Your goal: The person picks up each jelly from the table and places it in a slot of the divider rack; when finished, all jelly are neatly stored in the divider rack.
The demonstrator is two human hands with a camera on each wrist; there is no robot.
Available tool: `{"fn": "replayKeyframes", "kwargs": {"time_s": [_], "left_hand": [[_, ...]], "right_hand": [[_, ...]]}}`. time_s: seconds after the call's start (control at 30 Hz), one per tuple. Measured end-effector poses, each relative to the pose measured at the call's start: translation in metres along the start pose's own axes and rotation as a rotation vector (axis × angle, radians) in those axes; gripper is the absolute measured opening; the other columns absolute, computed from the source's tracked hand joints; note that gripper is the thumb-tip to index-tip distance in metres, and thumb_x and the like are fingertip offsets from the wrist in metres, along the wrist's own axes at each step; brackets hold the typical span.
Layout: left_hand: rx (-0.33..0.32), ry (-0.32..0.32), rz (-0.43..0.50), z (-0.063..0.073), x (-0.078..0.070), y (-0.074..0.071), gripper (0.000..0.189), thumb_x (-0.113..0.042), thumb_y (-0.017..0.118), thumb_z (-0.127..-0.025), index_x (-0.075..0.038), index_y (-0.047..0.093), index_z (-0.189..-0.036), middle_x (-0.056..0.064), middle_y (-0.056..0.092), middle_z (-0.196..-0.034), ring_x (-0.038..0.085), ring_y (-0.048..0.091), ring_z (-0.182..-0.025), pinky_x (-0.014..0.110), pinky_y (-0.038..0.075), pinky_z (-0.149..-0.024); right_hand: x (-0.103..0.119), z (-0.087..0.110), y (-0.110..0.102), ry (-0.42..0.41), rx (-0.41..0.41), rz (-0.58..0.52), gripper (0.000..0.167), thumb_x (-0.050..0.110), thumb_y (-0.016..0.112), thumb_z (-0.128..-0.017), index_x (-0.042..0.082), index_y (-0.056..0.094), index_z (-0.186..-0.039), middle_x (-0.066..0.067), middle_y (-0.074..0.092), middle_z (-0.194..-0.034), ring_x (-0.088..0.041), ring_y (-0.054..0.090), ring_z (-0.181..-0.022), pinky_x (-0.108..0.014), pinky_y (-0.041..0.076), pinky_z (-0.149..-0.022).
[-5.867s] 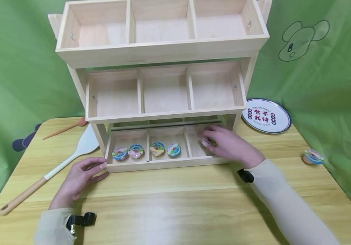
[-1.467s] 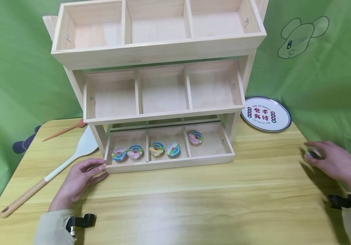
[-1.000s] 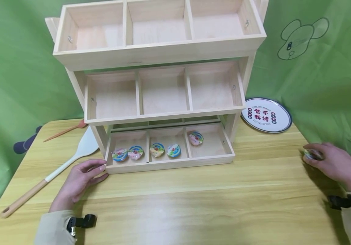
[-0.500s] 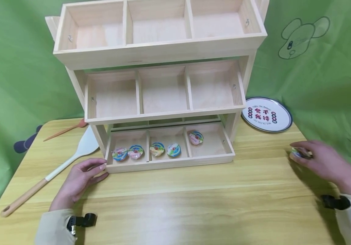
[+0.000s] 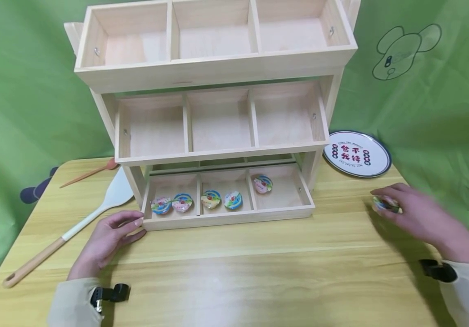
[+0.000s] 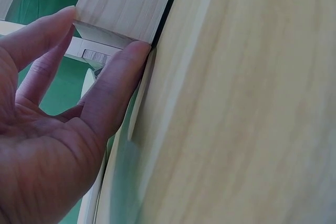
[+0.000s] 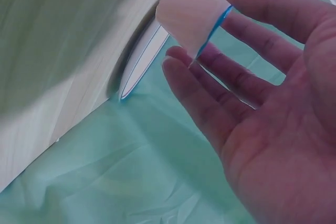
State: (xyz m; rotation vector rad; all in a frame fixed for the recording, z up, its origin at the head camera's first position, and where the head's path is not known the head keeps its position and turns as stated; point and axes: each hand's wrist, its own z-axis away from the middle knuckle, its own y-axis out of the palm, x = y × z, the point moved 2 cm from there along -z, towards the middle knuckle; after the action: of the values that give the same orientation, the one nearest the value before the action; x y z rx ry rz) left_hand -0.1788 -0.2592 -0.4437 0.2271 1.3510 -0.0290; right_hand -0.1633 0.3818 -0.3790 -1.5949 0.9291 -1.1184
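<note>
My right hand (image 5: pixel 420 218) holds a small jelly cup (image 5: pixel 386 204) above the right side of the table. In the right wrist view the jelly cup (image 7: pixel 189 17) shows its pale peach body and blue rim between thumb and fingers. My left hand (image 5: pixel 105 238) grips the front left corner of the bottom tray of a three-tier wooden rack (image 5: pixel 218 70), thumb and index fingertip on the front board (image 6: pixel 123 9). Several jelly cups lie in that bottom tray: two in the left compartment, two in the middle, and one pink-lidded jelly cup (image 5: pixel 263 184) in the right.
A round white plate (image 5: pixel 357 168) with red characters lies right of the rack. On the left are a white spatula (image 5: pixel 83 227) with a wooden handle and a small orange-brown utensil (image 5: pixel 89 174). Green cloth (image 5: pixel 435 122) hangs around the table.
A jelly cup was set in the right compartment. My right hand then took the cup from the table's right edge and has moved it leftward. The left hand has stayed at the corner.
</note>
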Motion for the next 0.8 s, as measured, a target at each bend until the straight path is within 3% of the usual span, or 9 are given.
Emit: {"fn": "replayKeyframes", "kwargs": {"time_s": [0.17, 0.63, 0.8], "left_hand": [[0.002, -0.001, 0.002, 0.000, -0.001, 0.001, 0.025, 0.001, 0.066, -0.093, 0.007, 0.064, -0.117, 0.016, 0.050, -0.122, 0.018, 0.061, -0.108, 0.042, 0.052, -0.098], [0.016, 0.017, -0.004, -0.002, 0.001, -0.001, 0.021, 0.002, 0.065, -0.093, 0.003, 0.067, -0.114, 0.013, 0.052, -0.120, 0.018, 0.062, -0.107, 0.042, 0.052, -0.097], [0.003, 0.007, -0.007, -0.002, 0.002, -0.002, 0.025, 0.000, 0.066, -0.092, 0.007, 0.064, -0.116, 0.013, 0.052, -0.120, 0.018, 0.062, -0.107, 0.042, 0.052, -0.097]], "right_hand": [[0.010, -0.005, 0.002, -0.012, 0.027, -0.008, 0.041, 0.010, 0.076, -0.085, -0.001, 0.061, -0.122, -0.027, 0.056, -0.116, -0.048, 0.054, -0.103, -0.065, 0.048, -0.081], [0.047, -0.018, 0.002, -0.099, 0.048, 0.004, 0.042, 0.011, 0.077, -0.084, 0.001, 0.062, -0.122, -0.024, 0.056, -0.122, -0.048, 0.056, -0.105, -0.066, 0.049, -0.084], [0.061, -0.024, 0.002, -0.114, 0.074, 0.007, 0.040, 0.012, 0.076, -0.086, 0.000, 0.063, -0.122, -0.022, 0.057, -0.121, -0.045, 0.058, -0.104, -0.065, 0.051, -0.085]]}}
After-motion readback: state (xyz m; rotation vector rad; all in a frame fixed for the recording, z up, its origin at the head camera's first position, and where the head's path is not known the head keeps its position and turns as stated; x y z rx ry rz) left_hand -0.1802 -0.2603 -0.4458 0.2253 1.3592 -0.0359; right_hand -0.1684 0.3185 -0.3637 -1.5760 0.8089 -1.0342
